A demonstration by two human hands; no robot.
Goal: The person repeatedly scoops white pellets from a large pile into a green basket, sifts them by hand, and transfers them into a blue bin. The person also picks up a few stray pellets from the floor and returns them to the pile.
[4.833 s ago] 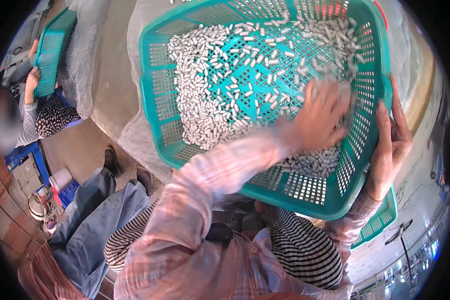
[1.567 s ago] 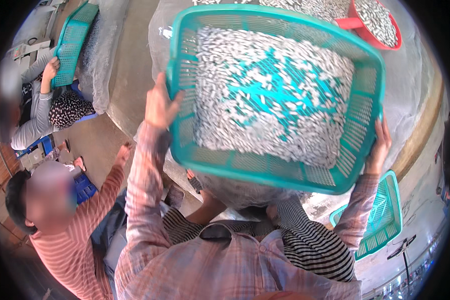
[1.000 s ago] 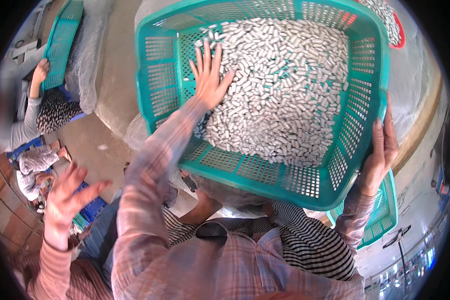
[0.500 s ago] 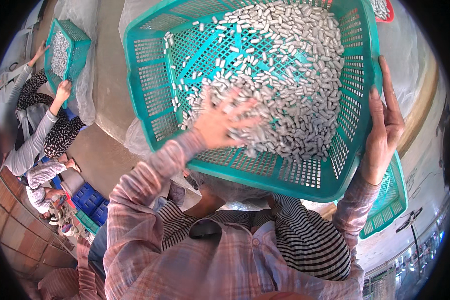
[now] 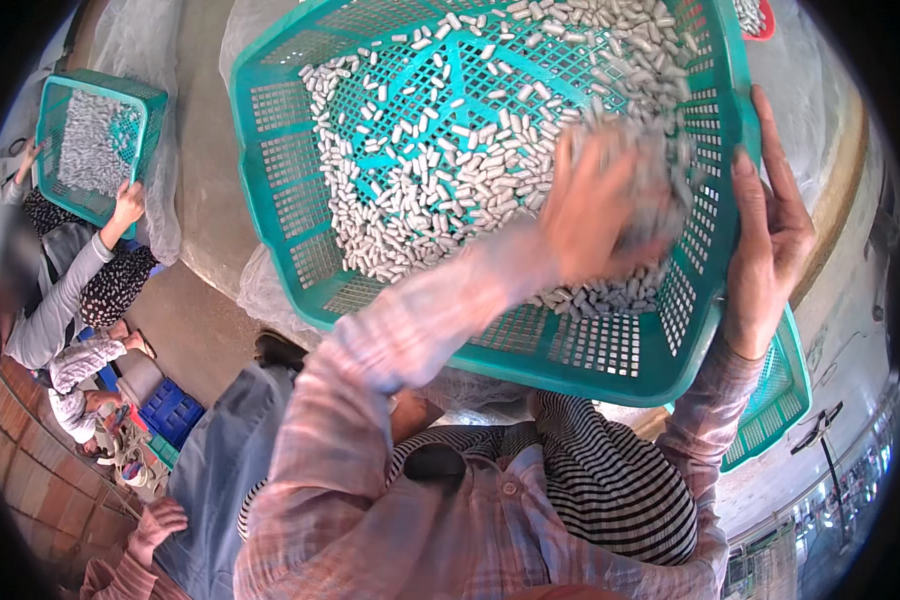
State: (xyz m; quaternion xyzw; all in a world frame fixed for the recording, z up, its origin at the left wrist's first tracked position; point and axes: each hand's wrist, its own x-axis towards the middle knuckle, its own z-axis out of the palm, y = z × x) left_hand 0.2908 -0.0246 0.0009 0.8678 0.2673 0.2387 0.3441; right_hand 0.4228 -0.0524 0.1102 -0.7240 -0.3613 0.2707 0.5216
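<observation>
A green plastic basket (image 5: 270, 170) with latticed sides is tilted in front of me. Loose inside it lie many small silvery-grey capsule-shaped pieces (image 5: 400, 215). My left hand (image 5: 610, 205), blurred by motion, reaches over the near rim into the right part of the basket. Its fingers look spread among the pieces; their tips are smeared. At the basket's right edge my right hand (image 5: 770, 240) grips the rim, thumb and fingers along it.
At far left a person in grey sleeves holds another green basket (image 5: 150, 130) of similar pieces. A second green basket (image 5: 775, 400) is below my right forearm. A red container (image 5: 763, 20) stands at top right. Blue crates (image 5: 173, 412) are at lower left. Another person's hand (image 5: 160, 522) is nearby.
My left hand has swept right across the basket, and pieces have spread over its left side. The basket has shifted slightly left and up in view. The other person's basket has tilted.
</observation>
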